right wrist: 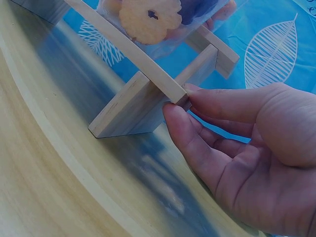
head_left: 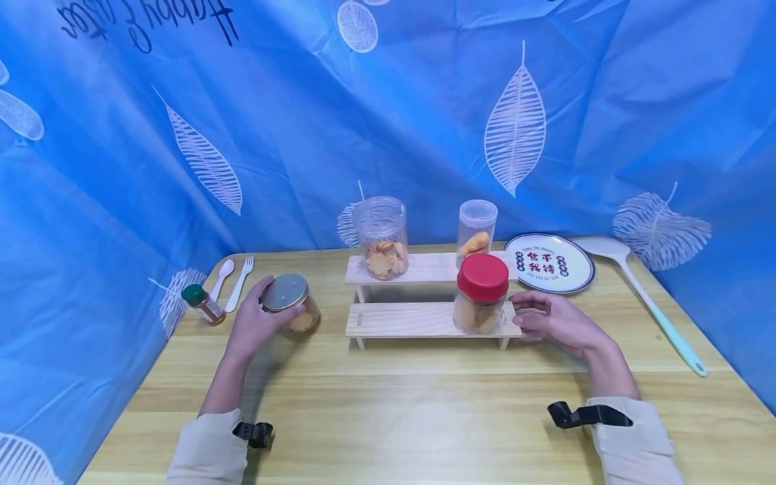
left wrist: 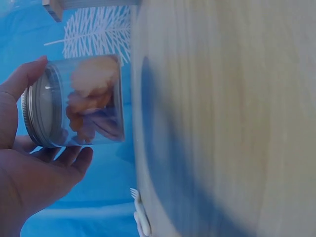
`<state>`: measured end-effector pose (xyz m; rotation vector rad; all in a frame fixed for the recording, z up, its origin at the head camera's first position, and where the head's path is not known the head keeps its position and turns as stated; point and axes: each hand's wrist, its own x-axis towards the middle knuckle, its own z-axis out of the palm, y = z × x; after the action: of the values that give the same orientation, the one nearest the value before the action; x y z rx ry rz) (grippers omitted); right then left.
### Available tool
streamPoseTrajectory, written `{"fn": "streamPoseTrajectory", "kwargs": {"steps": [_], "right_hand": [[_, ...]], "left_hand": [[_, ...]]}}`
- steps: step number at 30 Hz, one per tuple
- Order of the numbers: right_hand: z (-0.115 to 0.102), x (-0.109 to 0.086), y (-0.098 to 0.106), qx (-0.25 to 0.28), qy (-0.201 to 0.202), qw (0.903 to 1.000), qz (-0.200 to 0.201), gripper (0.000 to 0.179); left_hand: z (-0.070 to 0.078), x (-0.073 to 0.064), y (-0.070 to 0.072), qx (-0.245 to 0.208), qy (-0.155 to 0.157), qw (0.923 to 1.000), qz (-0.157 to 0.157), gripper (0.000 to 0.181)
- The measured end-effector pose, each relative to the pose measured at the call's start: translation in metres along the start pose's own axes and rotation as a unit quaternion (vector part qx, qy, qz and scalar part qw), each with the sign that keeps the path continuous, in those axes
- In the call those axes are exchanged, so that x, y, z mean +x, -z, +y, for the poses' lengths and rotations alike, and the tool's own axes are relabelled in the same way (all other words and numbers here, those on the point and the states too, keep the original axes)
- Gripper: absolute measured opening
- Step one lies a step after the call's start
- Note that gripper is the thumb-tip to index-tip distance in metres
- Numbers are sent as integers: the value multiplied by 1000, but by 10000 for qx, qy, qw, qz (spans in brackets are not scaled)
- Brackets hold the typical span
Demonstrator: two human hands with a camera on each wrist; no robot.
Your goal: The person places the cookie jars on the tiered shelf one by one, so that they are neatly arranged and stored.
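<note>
My left hand (head_left: 254, 323) grips a clear jar with a silver metal lid (head_left: 286, 292), thumb and fingers round the lid end. Pale and brown cookies (left wrist: 94, 98) show through its wall, and its base is close over the table. At the right end of a two-step wooden display rack (head_left: 400, 319), my right hand (head_left: 554, 320) pinches the lower shelf's tip between thumb and finger. Right beside that hand, a red-lidded jar (head_left: 483, 277) with cookies stands on the lower shelf. On the upper shelf are a wide clear jar of cookies (head_left: 382, 239) and a narrower lidded one (head_left: 477, 225).
A green-capped spice bottle (head_left: 205, 304), a pink spoon (head_left: 222, 277) and a white fork (head_left: 240, 283) lie or stand at the left. Behind the right hand are a printed plate (head_left: 548, 273) and a long-handled spatula (head_left: 657, 313). Blue cloth (head_left: 424, 121) hangs around the table (head_left: 412, 417).
</note>
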<state>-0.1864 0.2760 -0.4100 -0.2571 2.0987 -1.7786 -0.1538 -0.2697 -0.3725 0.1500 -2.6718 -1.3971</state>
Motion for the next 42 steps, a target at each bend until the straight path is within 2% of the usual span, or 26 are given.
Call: {"fn": "streamPoseTrajectory", "kwargs": {"steps": [12, 20, 29, 38, 42], "right_hand": [[0, 0, 0, 14, 4, 10000, 0, 63], [0, -2, 1, 26, 16, 9999, 136, 62], [2, 1, -5, 157, 47, 9998, 119, 60], [4, 0, -7, 285, -107, 9994, 193, 61], [2, 0, -5, 292, -110, 9993, 194, 61]], "left_hand": [[22, -4, -6, -388, -392, 9985, -67, 103], [34, -7, -19, -531, -679, 9961, -188, 97], [40, -13, -36, -842, -1070, 9906, -108, 88], [43, -22, -50, -872, -1118, 9895, -296, 90], [45, -21, -56, -926, -1165, 9882, -374, 89]]}}
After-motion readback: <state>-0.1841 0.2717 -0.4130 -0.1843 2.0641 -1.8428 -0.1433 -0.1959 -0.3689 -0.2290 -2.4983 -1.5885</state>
